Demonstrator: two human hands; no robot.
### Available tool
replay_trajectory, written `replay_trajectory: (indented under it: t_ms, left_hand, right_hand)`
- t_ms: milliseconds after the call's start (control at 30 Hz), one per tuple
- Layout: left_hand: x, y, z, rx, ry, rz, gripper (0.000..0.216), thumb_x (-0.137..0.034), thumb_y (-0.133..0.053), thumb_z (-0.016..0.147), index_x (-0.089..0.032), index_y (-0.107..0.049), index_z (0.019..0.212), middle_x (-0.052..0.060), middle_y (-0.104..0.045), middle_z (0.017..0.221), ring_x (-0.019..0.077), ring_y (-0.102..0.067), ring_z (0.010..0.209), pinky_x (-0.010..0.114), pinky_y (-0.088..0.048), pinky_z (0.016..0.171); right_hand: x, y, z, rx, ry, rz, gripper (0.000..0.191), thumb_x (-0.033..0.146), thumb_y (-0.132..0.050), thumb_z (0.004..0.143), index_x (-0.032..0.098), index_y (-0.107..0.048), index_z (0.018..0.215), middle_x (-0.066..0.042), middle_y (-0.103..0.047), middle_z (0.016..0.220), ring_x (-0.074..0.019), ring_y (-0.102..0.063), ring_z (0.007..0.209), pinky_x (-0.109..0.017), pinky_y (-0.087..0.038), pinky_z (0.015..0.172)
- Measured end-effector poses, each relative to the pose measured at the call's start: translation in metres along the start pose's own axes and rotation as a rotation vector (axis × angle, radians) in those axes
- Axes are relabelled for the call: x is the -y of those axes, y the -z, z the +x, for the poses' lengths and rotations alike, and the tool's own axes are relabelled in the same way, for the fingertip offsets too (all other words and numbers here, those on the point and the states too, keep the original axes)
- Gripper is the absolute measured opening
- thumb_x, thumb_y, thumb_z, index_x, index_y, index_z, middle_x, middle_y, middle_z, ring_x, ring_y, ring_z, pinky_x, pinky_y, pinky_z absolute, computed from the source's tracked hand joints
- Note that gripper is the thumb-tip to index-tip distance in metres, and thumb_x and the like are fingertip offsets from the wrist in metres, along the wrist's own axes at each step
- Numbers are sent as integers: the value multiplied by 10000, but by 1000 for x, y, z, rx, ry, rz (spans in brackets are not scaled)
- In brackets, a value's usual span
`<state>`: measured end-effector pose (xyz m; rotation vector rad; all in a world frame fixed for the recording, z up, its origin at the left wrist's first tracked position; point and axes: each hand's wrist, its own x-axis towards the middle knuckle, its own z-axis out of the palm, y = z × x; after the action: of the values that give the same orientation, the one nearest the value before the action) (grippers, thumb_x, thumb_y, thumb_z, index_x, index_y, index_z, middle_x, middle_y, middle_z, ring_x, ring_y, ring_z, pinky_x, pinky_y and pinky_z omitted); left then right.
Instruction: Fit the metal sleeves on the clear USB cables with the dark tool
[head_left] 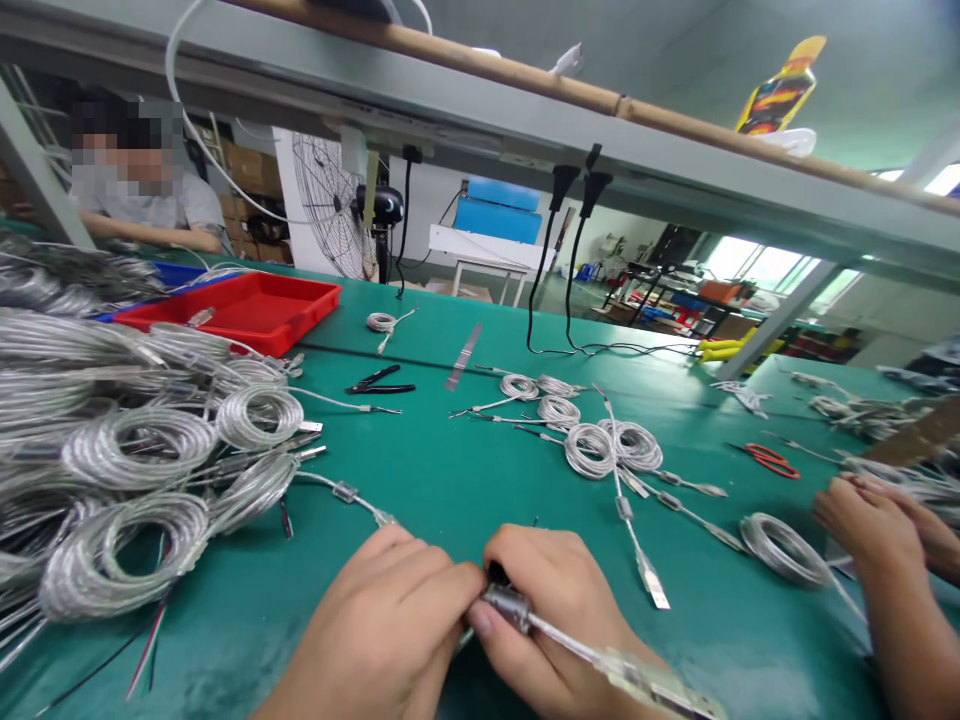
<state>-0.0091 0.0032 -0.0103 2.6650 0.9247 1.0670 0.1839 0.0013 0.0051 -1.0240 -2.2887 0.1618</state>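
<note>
My left hand point(382, 625) and my right hand point(559, 610) meet at the bottom centre over the green table point(450, 480). Both are closed on a clear cable with a small cylindrical ferrite piece point(504, 603). The cable's flat connector end point(660, 688) runs off to the lower right. My left fingers pinch the cable just left of the cylinder. My right thumb and fingers wrap the cylinder itself.
A heap of coiled clear cables point(120, 450) fills the left side. More coils point(607, 445) lie mid-table, with black cutters point(379, 382), a metal ruler point(463, 357) and red scissors point(772, 460). A red tray point(240, 310) sits far left. Another person's hands point(877, 530) work at right; another sits far left.
</note>
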Motion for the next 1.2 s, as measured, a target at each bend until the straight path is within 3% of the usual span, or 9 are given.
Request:
replay_trajectory:
  t_ms: [367, 633, 1200]
  left_hand:
    - [-1, 0, 0, -20, -40, -46, 303, -55, -374, 980, -197, -595, 830, 3, -620, 709, 179, -557, 639, 334, -396, 628]
    - [2, 4, 2, 13, 31, -45, 300, -56, -365, 957, -202, -559, 781, 11, -587, 702, 187, -524, 642, 323, -371, 619]
    - [1, 1, 1, 25, 48, -50, 306, -112, -353, 1022, -209, -556, 814, 7, -578, 719, 197, -503, 661, 321, -360, 623]
  right_hand:
    - [0, -3, -3, -45, 34, 77, 359, 417, -389, 1050, 223, -442, 752, 56, -455, 643, -124, -444, 554, -279, -311, 566]
    - [-3, -5, -1, -181, 9, -5, 433, 552, -432, 1052, 221, -482, 777, 55, -508, 636, -119, -460, 545, -257, -333, 553]
    - [0, 0, 0, -141, 68, -36, 501, 525, -264, 1122, 224, -478, 784, 51, -547, 620, -117, -481, 516, -247, -350, 553]
